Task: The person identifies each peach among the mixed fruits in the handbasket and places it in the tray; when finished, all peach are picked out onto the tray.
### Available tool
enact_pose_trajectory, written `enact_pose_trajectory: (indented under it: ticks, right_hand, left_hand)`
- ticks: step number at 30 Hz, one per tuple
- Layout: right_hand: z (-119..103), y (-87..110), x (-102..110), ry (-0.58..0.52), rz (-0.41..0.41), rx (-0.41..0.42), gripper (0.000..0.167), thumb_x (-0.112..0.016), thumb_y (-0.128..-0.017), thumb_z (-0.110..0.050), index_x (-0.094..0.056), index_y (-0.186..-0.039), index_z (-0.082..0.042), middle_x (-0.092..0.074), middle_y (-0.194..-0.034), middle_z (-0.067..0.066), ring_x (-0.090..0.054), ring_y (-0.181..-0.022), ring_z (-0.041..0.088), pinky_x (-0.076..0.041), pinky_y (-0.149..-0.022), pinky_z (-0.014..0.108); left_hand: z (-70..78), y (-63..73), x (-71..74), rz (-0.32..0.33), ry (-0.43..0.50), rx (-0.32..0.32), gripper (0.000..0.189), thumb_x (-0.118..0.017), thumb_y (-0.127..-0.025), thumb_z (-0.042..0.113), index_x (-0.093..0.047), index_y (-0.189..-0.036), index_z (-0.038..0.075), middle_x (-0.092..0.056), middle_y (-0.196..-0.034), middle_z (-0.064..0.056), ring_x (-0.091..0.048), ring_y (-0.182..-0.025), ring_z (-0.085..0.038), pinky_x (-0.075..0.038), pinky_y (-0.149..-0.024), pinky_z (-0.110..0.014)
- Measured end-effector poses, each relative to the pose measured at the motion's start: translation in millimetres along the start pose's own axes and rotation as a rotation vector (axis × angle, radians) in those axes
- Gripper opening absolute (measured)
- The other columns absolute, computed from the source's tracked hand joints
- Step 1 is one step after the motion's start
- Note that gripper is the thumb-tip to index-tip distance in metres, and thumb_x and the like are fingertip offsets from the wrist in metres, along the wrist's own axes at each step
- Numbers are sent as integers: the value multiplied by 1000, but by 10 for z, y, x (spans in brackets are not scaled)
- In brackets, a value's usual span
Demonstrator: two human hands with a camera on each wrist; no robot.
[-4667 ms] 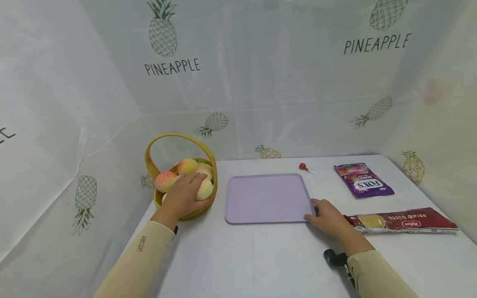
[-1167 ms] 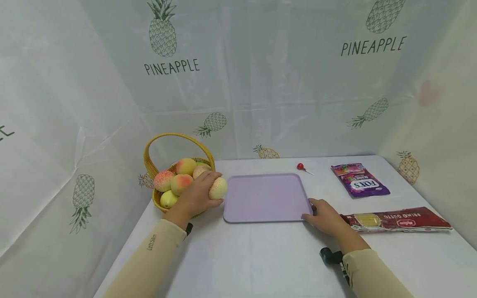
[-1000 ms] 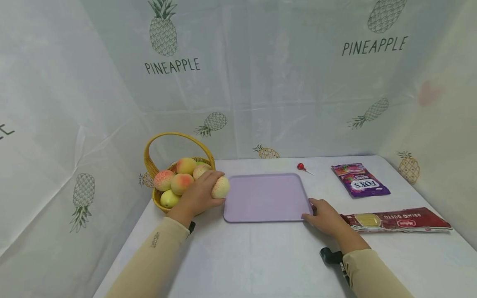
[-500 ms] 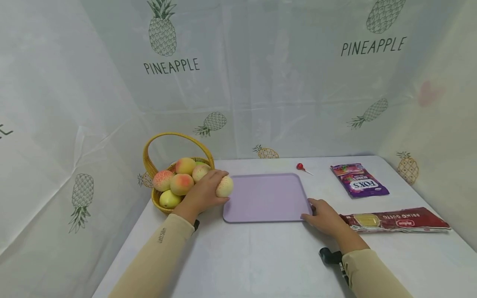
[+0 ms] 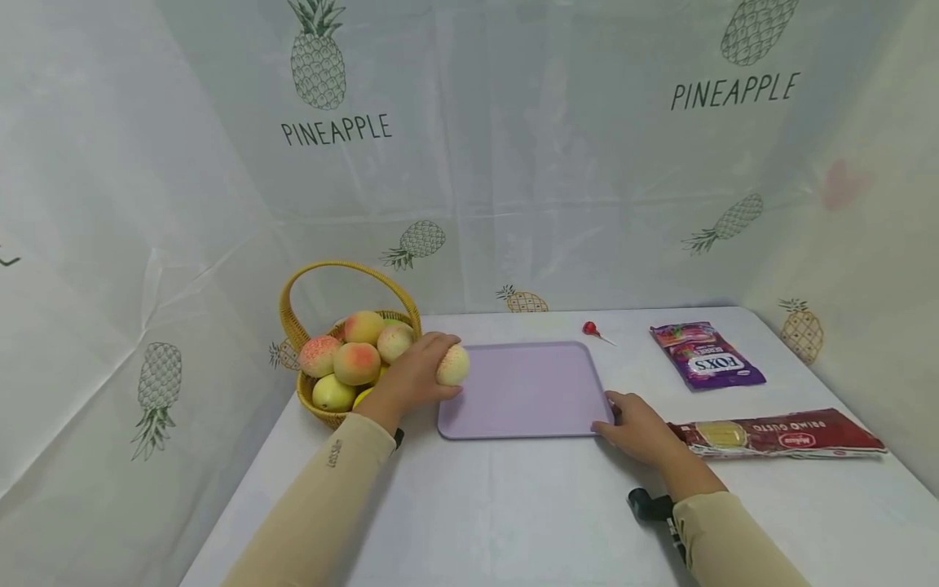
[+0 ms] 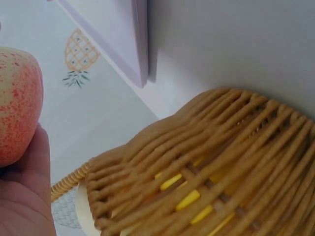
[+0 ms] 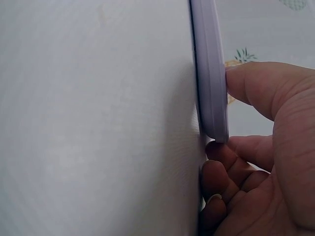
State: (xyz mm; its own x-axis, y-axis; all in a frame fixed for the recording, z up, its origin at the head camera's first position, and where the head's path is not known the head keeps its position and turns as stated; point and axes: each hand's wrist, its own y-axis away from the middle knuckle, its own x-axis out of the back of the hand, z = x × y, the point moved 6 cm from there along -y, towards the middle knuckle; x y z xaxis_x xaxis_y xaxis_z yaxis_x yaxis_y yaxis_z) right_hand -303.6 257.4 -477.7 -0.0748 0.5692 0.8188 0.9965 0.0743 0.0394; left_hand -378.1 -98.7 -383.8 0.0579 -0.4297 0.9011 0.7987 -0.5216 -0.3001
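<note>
My left hand [image 5: 414, 377] grips a pale peach [image 5: 454, 365] between the wicker basket and the lilac tray. In the head view the peach overlaps the tray's left edge; the left wrist view shows its red-speckled side [image 6: 17, 105] over my palm. Several peaches and yellow-green fruits fill the yellow-brown basket [image 5: 311, 405], partly hidden behind my left hand. The basket's woven wall [image 6: 197, 140] fills much of the left wrist view. My right hand [image 5: 640, 430] holds the tray [image 5: 524, 391] by its near right corner, thumb on the rim [image 7: 211, 73] and other fingers curled beneath.
A red lollipop [image 5: 590, 328] lies behind the tray's far right corner. To the right are a purple FOX'S candy bag [image 5: 707, 356] and a long red PRIMO GUSTO packet [image 5: 800, 432], close beside my right hand. A pineapple-print curtain [image 5: 506, 163] stands behind the table.
My left hand has taken the peach out of the basket and carried it right to the tray's left edge, uncovering other fruit. My right hand stays at the tray corner.
</note>
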Motion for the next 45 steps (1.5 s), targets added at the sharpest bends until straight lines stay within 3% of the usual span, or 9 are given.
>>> enact_pose_trajectory:
  ticks: [19,35,45]
  right_hand:
    - [11,3,13,-17,-4,-13,80,-71,-95,-33,-37,-151,13,-50,-141,36,-48,-134,52,-40,-111,64]
    - [22,6,2,-18,-9,-32,81,-72,-95,-35,-37,-151,12,-52,-139,35,-50,-133,51,-42,-110,64]
    - [31,-8,-13,-29,-8,-35,82,-72,-95,-36,-37,-151,12,-50,-141,35,-49,-134,51,-41,-110,64]
  left_hand:
    - [26,-105,-197,-55,23,33,81,-90,-78,33,-52,-147,17,-55,-142,-3,-58,-124,-23,-50,-108,-43]
    - [-45,-210,-321,-76,14,52,83,-88,-80,39,-49,-150,18,-53,-145,-3,-56,-127,-22,-49,-109,-42]
    - [-93,-266,-357,-100,11,122,85,-87,-79,42,-48,-151,18,-52,-147,-5,-55,-129,-23,-47,-111,-43]
